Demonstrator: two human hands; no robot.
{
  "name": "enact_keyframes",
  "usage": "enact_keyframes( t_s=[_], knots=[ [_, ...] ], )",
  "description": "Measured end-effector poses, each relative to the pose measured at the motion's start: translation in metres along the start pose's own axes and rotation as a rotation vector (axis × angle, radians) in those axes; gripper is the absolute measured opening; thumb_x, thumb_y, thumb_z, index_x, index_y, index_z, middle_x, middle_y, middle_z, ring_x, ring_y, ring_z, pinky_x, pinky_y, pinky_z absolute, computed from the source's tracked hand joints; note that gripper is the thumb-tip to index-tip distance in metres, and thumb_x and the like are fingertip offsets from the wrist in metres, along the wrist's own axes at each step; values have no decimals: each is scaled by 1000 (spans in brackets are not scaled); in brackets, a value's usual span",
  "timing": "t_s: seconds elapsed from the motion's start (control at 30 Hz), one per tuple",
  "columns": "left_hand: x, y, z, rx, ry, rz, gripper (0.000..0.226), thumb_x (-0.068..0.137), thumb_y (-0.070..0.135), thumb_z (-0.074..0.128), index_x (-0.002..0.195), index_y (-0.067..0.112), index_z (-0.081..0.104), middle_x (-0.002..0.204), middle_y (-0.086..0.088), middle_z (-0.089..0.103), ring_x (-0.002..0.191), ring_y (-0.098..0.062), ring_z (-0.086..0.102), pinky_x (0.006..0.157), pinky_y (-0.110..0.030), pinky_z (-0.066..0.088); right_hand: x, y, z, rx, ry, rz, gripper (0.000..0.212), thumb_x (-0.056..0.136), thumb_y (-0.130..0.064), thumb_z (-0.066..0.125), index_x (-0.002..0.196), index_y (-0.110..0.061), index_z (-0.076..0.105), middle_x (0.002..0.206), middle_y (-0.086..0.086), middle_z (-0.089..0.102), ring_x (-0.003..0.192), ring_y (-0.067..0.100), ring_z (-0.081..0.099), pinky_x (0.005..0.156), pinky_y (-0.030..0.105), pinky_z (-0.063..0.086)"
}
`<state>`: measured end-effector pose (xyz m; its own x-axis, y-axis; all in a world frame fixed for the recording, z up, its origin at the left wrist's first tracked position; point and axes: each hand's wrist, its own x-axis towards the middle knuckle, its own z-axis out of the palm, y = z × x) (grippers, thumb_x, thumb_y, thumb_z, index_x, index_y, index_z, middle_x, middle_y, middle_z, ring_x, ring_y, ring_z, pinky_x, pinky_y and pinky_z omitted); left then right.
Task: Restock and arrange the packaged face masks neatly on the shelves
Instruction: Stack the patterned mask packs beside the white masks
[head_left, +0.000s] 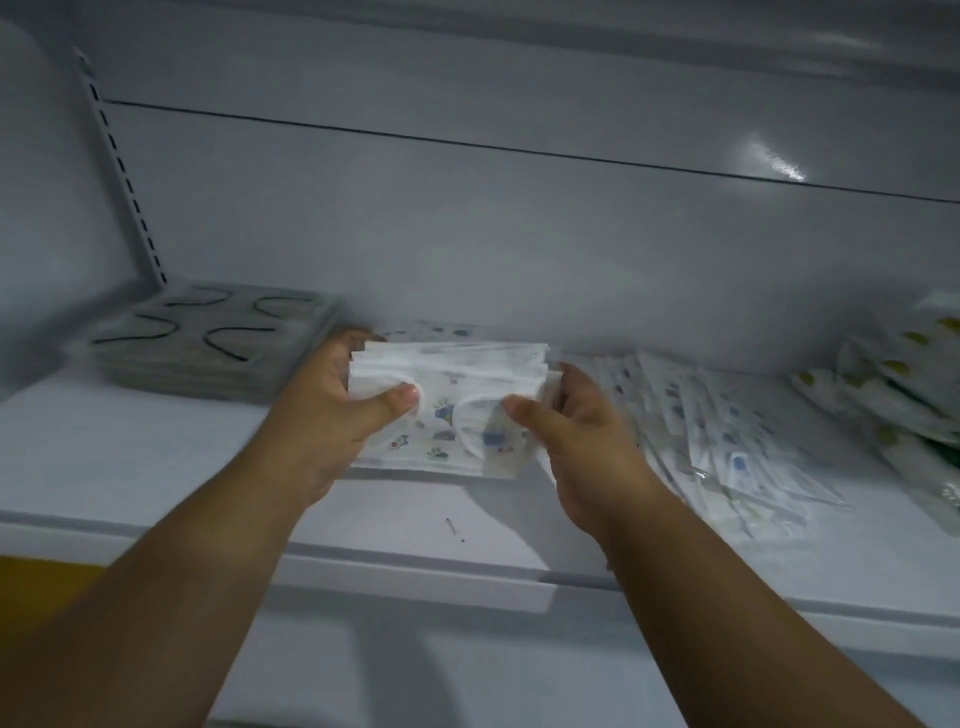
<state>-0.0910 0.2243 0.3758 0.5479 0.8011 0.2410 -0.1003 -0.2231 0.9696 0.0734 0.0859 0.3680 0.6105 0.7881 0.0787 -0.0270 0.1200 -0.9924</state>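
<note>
Two hands (332, 400) (576, 431) around mask stack (452, 384)

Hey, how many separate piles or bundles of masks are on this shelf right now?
4. A grey stack at far left, a printed bundle held by the left hand and right hand, a slumped pile right of it, and yellow-printed packs at far right, partly cut off.

On the shelf (156, 467) a pile of masks (218, 343) sits at the far left. A bundle of masks (452, 395) is in the middle, between the left hand (337, 410) and the right hand (582, 441). More packs (727, 441) lie to the right, and another heap (893, 374) is at the far right.
</note>
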Motion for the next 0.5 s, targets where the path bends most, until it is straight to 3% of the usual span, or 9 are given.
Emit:
enact_keyframes(
  t_s=[0.2, 0.3, 0.4, 0.5],
  knots=[
    [-4, -16, -40, 41, -110, -107, 38, 85, 4, 73, 109, 28, 56, 111, 4, 68, 104, -12, 66, 91, -31, 54, -16, 16, 24, -204, 143, -10, 24, 93, -12, 65, 111, -27, 62, 103, -2, 74, 95, 21, 72, 86, 48, 59],
    [-9, -23, -51, 55, -182, -168, 30, 94, 1, 62, 111, 25, 55, 114, 4, 68, 106, -10, 65, 89, -27, 53, -27, 19, 26, -279, 158, -38, 27, 94, -9, 60, 111, -30, 60, 106, -5, 72, 97, 18, 70, 84, 41, 58],
    [-11, -30, -52, 82, -230, -182, 27, 99, 4, 56, 121, 20, 54, 118, 1, 69, 109, -15, 66, 97, -30, 50, -34, 19, 31, -403, 175, -35, 23, 95, -13, 56, 109, -31, 58, 100, -5, 68, 89, 17, 66, 68, 29, 54],
    [-11, -31, -46, 22, -229, -188, 27, 99, 5, 56, 118, 24, 52, 115, 4, 67, 105, -9, 65, 89, -23, 49, -34, 20, 40, -333, 202, -30, 20, 96, -11, 53, 108, -26, 60, 94, -7, 69, 81, 5, 66, 63, 18, 49]
  ],
)
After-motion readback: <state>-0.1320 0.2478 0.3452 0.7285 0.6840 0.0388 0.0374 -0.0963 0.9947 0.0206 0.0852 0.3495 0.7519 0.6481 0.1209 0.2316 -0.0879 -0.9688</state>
